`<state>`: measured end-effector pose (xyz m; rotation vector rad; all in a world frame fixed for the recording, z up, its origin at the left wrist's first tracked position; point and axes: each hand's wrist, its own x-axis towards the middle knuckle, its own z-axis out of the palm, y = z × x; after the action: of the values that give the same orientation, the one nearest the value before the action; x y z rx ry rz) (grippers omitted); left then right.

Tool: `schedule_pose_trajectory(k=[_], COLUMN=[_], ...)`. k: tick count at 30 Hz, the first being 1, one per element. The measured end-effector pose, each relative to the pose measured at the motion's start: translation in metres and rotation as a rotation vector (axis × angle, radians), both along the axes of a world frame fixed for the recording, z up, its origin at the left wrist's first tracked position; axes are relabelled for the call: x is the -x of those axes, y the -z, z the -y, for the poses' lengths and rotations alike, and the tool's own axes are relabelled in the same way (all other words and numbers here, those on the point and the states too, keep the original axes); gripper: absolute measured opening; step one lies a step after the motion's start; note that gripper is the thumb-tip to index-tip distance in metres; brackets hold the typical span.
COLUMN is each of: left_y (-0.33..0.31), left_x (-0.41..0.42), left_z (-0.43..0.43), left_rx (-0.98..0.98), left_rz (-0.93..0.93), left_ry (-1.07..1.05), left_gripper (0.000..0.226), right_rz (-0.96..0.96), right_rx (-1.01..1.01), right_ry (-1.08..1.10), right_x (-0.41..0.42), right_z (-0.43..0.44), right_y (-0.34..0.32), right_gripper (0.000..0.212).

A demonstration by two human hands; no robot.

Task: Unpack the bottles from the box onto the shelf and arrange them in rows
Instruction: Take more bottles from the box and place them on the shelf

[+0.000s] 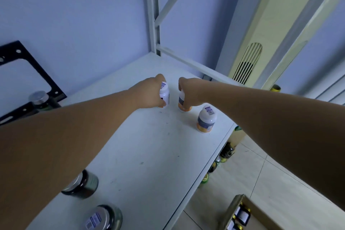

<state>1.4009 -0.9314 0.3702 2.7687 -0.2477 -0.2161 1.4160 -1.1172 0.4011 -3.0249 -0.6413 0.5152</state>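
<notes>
From my remote seat I saw the white shelf (149, 155) fill most of the head view, its board running from the lower left up to a grey corner post. Beyond its right end stood a tall cream air-conditioner (261, 24) with a slatted vent. On the tiled floor at the lower right sat the cardboard box (231, 211), open, with white-labelled containers showing inside.

Both bare arms reached across the board toward its far end. The left hand (149, 91) had its fingers and thumb curled round the left bottle (165, 93), a white one with a labelled cap, covering its near side. The right hand (188, 89) came down from above onto the middle bottle (182, 101), fingers wrapped over its top, leaving only the grey label and orange base in sight. The two held bottles stood upright just beside each other with a narrow gap between them. Their bases looked level with the board, though I could not tell whether they rested on it.

The third bottle (206, 119) stood free and upright near the shelf's front edge, just right of the middle bottle and below the right forearm.

Two dark jars (84, 185) (104, 218) stood at the near left end of the shelf, well apart from the bottles.
</notes>
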Motion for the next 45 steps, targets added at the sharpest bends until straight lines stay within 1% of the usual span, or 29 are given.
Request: schedule_pose_trajectory(k=[4, 6, 11, 15, 18, 20, 22, 26, 28, 31, 35, 39, 41, 45], left_y=[-0.022, -0.044, -0.105, -0.139, -0.149, -0.145, -0.133, -0.077, -0.039, 0.026, 0.116, 0.217, 0.275, 0.395], left_x=[-0.002, -0.005, -0.007, 0.008, 0.029, 0.047, 0.066, 0.108, 0.129, 0.156, 0.184, 0.211, 0.225, 0.254], left_z=[0.003, 0.010, 0.055, 0.135, 0.212, 0.268, 0.315, 0.412, 0.448, 0.481, 0.506, 0.519, 0.522, 0.523], left_rx=[-0.036, -0.061, -0.153, -0.153, -0.143, -0.146, -0.156, -0.157, -0.211, -0.303, -0.305, -0.265, -0.250, -0.186], left_rz=[-0.054, -0.033, 0.096, 0.182, 0.216, 0.206, 0.162, 0.034, -0.047, -0.239, -0.462, -0.634, -0.734, -0.884], left_ry=[0.033, 0.082, 0.192, 0.335, 0.445, 0.515, 0.573, 0.704, 0.772, 0.826, 0.825, 0.814, 0.787, 0.645], left_gripper=[0.089, 0.087, 0.069, 0.057, 0.051, 0.049, 0.048, 0.045, 0.045, 0.047, 0.049, 0.051, 0.052, 0.055], right_rz=[-0.004, 0.018, 0.086, 0.100, 0.101, 0.059, 0.003, -0.129, -0.197, -0.342, -0.487, -0.587, -0.627, -0.709], right_rx=[0.083, 0.096, 0.144, 0.210, 0.194, 0.173, 0.177, 0.169, 0.142, 0.082, -0.004, -0.037, -0.041, -0.025], right_ry=[-0.023, -0.023, 0.002, 0.060, 0.146, 0.214, 0.272, 0.401, 0.466, 0.573, 0.705, 0.769, 0.773, 0.760], right_x=[0.002, 0.004, 0.029, 0.067, 0.103, 0.130, 0.155, 0.212, 0.237, 0.276, 0.316, 0.341, 0.353, 0.374], right_z=[0.005, 0.018, 0.070, 0.147, 0.220, 0.269, 0.311, 0.400, 0.436, 0.471, 0.504, 0.514, 0.509, 0.500], right_y=[-0.019, -0.041, -0.103, -0.138, -0.140, -0.129, -0.108, -0.051, -0.017, 0.043, 0.132, 0.231, 0.282, 0.389], right_gripper=[0.083, 0.085, 0.064, 0.046, 0.034, 0.035, 0.048, 0.058, 0.059, 0.061, 0.064, 0.056, 0.048, 0.035])
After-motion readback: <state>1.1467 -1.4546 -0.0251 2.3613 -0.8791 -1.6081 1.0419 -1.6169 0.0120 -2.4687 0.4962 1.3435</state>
